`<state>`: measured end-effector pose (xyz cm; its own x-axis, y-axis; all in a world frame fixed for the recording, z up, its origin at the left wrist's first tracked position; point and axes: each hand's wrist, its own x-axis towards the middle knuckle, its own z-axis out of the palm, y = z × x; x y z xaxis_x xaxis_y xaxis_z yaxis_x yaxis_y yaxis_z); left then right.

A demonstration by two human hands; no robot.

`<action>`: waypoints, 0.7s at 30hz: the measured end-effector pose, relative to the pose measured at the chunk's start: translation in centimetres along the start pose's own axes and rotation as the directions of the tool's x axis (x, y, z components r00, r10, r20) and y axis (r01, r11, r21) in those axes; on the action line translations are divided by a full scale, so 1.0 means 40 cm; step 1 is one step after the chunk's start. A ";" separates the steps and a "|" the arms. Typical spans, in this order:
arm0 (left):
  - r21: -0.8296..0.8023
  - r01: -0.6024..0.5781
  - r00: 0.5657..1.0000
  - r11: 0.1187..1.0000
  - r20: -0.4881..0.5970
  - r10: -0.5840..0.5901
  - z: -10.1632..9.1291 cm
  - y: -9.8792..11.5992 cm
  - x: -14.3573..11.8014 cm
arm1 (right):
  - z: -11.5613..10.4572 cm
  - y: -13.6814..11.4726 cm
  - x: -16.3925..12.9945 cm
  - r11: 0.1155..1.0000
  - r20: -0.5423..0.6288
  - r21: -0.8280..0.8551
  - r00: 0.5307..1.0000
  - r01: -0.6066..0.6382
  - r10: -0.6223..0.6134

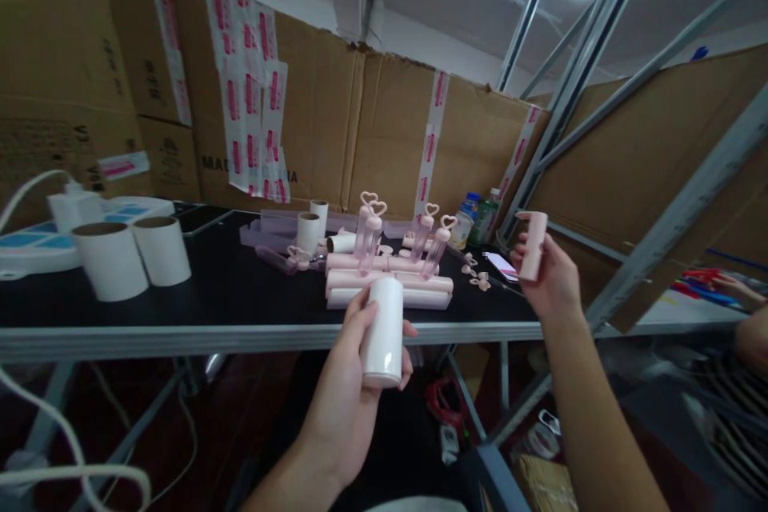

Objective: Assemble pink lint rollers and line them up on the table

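My left hand (345, 384) is closed around a white sticky-paper roll (384, 332), held tilted slightly in front of the table edge. My right hand (555, 276) is raised at the right and closed on a pink plastic roller part (534, 246) with a short arm jutting from its top. Between the hands, pink roller covers (384, 282) lie in a stack on the table. Several clear pink handles with heart-shaped loops (441, 244) stand upright on that stack.
White rolls (111, 260) stand at the left beside a power strip (36, 248). Clear purplish trays (276, 232) and small pink parts (480, 280) lie further back. A phone (501, 266) and bottles (483, 216) are at the right. Cardboard walls the table; a metal post (606, 288) rises right.
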<state>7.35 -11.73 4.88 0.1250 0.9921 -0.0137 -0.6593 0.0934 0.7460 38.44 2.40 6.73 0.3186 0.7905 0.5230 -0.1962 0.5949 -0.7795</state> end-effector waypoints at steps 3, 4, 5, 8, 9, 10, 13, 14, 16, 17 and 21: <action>-0.009 0.021 1.000 1.000 -0.010 -0.021 0.006 -0.006 0.004 | 0.021 -0.065 -0.118 0.982 -0.004 0.184 0.999 -0.046 0.048; -0.003 0.025 1.000 1.000 -0.010 -0.025 0.007 -0.009 0.005 | 0.039 -0.083 -0.154 0.970 -0.012 0.238 0.999 -0.045 0.049; 0.005 0.023 1.000 1.000 -0.006 -0.023 0.007 -0.012 0.006 | 0.061 -0.098 -0.187 0.964 -0.020 0.261 0.999 -0.043 0.050; 0.040 0.003 1.000 0.999 0.012 -0.004 0.004 -0.021 0.009 | 0.135 -0.128 -0.265 0.967 -0.003 0.243 0.997 -0.072 0.075; 0.055 -0.006 1.000 0.998 0.017 0.005 0.003 -0.023 0.011 | 0.160 -0.132 -0.286 0.970 0.015 0.224 0.995 -0.096 0.095; 0.074 -0.014 1.000 0.997 0.023 0.013 0.003 -0.025 0.012 | 0.183 -0.134 -0.304 0.972 0.030 0.200 0.993 -0.121 0.117; 0.140 -0.027 0.999 0.990 0.029 0.023 0.005 -0.028 0.014 | 0.240 -0.124 -0.352 0.979 0.056 0.085 0.982 -0.184 0.180; 0.155 -0.028 0.999 0.987 0.023 0.024 0.007 -0.028 0.015 | 0.254 -0.117 -0.365 0.977 0.072 0.027 0.975 -0.212 0.210; 0.166 -0.033 0.999 0.986 -0.004 0.034 0.013 -0.029 0.014 | 0.279 -0.100 -0.390 0.953 0.117 -0.094 0.948 -0.287 0.297; 0.164 -0.044 0.999 0.986 -0.024 0.049 0.015 -0.029 0.014 | 0.289 -0.093 -0.401 0.936 0.136 -0.150 0.931 -0.320 0.340; 0.180 -0.122 0.986 0.976 -0.094 0.140 0.017 -0.029 0.011 | 0.319 -0.075 -0.435 0.911 0.187 -0.281 0.913 -0.303 0.362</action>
<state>8.67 -11.48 4.47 -0.0387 0.9988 0.0288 -0.5253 -0.0448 0.8497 21.67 -11.29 4.35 0.0462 0.9645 0.2602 -0.0147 0.2611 -0.9652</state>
